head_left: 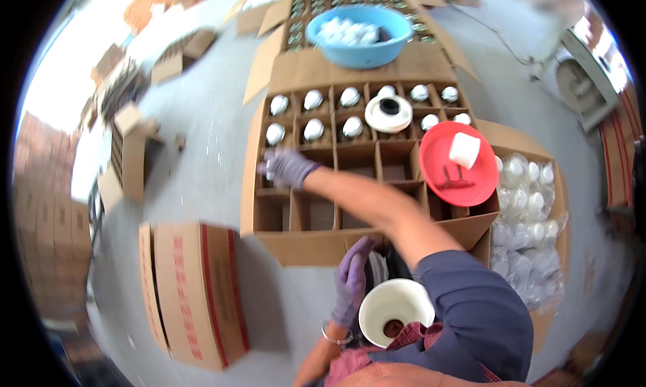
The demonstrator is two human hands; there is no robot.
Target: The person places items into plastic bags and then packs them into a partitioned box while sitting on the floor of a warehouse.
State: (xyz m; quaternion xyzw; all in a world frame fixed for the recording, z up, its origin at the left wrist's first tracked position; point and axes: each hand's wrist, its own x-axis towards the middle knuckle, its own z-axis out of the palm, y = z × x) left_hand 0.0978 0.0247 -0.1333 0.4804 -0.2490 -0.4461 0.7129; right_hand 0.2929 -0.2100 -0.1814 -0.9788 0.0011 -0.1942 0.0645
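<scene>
Left hand [351, 279], in a purple glove, is seen nearest, its grip lying against the rim of a white funnel-shaped bowl [396, 311] held close to the body; whether the fingers are closed round the rim cannot be told. Right hand [288, 167], also gloved in purple, is stretched across to the left side of a divided cardboard carton [316, 242] on the floor. Its fingers are curled over a cell at the carton's left edge; what is held, if anything, is blurred and cannot be told. Near cells are seen unfilled; far cells hold silver-topped jars [313, 128]. A red plate [459, 163] carrying a white cup [464, 149] rests on the carton's right side. Farther off, a blue basin [359, 36] sits on a second carton.
</scene>
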